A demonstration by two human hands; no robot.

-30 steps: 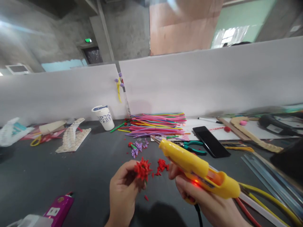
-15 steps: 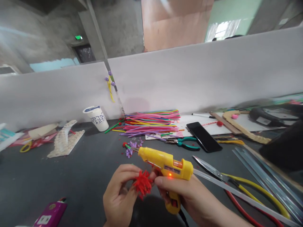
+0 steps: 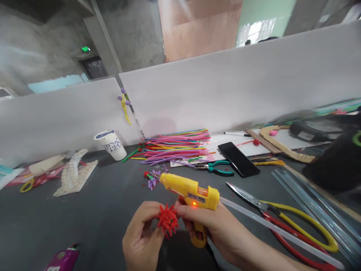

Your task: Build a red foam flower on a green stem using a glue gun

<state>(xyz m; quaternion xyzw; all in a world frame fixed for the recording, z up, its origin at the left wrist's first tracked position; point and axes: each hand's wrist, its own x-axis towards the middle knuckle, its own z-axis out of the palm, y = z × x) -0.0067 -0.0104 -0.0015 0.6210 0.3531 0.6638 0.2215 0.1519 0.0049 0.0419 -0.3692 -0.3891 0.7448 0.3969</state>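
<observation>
Between finger and thumb, my left hand (image 3: 143, 235) pinches a spiky red pipe-cleaner flower (image 3: 168, 220) at its left side. My right hand (image 3: 208, 222) is wrapped round a yellow glue gun (image 3: 190, 190), whose nozzle points left and whose small light glows orange. A long clear glue stick (image 3: 279, 231) runs out of its back. The right thumb and fingertips are at the flower's right edge; whether they grip it I cannot tell. Behind the nozzle lie purple bits (image 3: 152, 183) and a small red flower (image 3: 146, 174) on a green stem.
Bundled pipe cleaners (image 3: 177, 146) lie along the partition (image 3: 220, 86). To the right are teal pliers (image 3: 216, 168), a phone (image 3: 239, 159), large scissors (image 3: 262, 205) and spare glue sticks (image 3: 313, 210). A white cup (image 3: 111, 146) and a purple box (image 3: 63, 259) are on the left.
The red flower now faces me more squarely, its spikes showing spread around the centre. Both hands and the glue gun sit slightly further left in view, and the whole scene has shifted left too.
</observation>
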